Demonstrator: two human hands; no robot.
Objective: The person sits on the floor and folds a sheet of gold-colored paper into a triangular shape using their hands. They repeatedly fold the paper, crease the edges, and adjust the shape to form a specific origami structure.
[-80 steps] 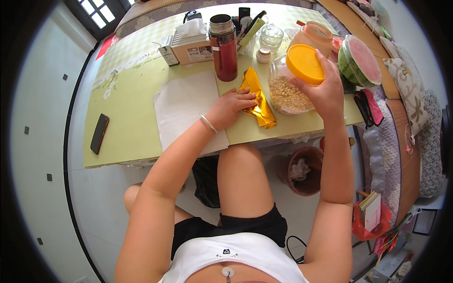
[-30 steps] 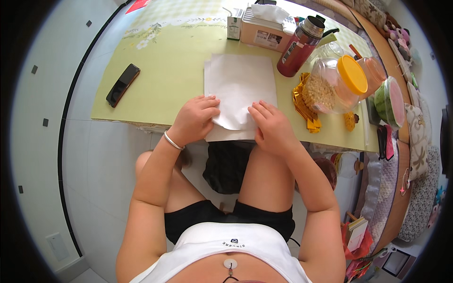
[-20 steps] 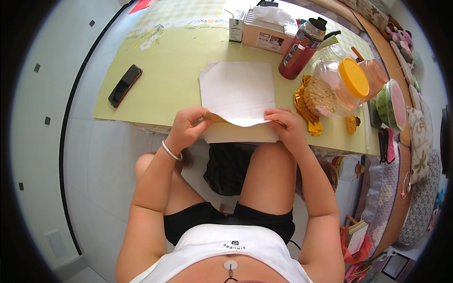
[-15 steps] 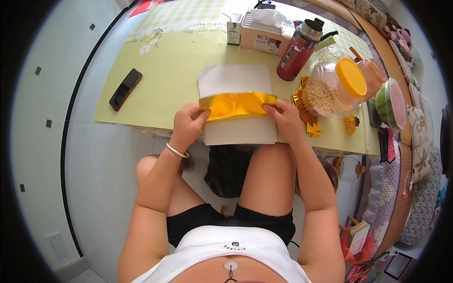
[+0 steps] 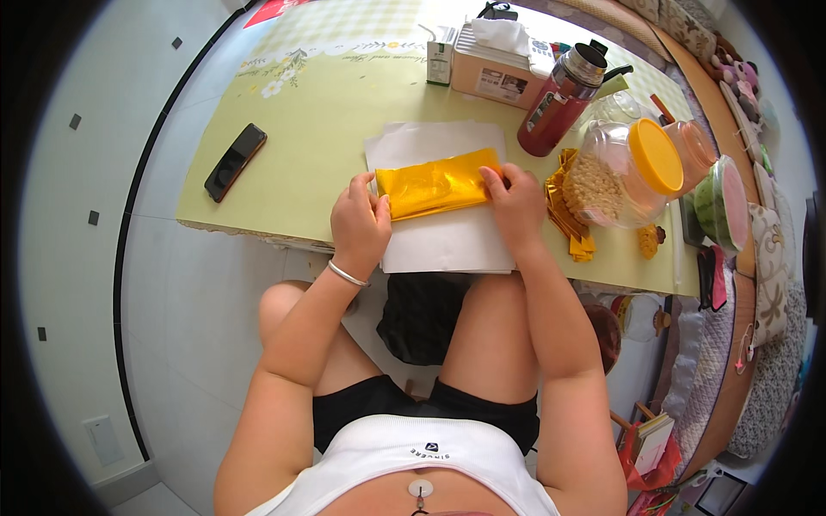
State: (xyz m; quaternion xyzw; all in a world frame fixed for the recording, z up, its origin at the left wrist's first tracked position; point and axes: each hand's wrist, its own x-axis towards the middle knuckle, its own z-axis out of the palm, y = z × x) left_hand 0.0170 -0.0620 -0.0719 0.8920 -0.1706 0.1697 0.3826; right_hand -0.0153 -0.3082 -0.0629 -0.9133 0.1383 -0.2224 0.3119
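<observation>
A shiny gold foil sheet (image 5: 439,184), folded into a long band, is stretched between my two hands above white paper sheets (image 5: 447,245) on the table. My left hand (image 5: 361,217) pinches its left end between thumb and fingers. At the other end, my right hand (image 5: 514,199) grips the band near its upper right corner. The band slants, with its right end farther from me than its left. To the right of my right hand lies a bundle of folded gold foil strips (image 5: 568,211), partly hidden behind a clear jar with a yellow lid (image 5: 658,156).
A black phone (image 5: 235,163) lies at the left of the table. Farther back stand a red thermos (image 5: 559,103), a tissue box (image 5: 499,73) and a small carton (image 5: 440,60). At the right are a cut watermelon (image 5: 723,202) and a small gold folded piece (image 5: 650,241).
The gold band has tilted, its right end rising away from me, and its face now shows broader. My left hand has turned more upright; the view has shifted slightly.
</observation>
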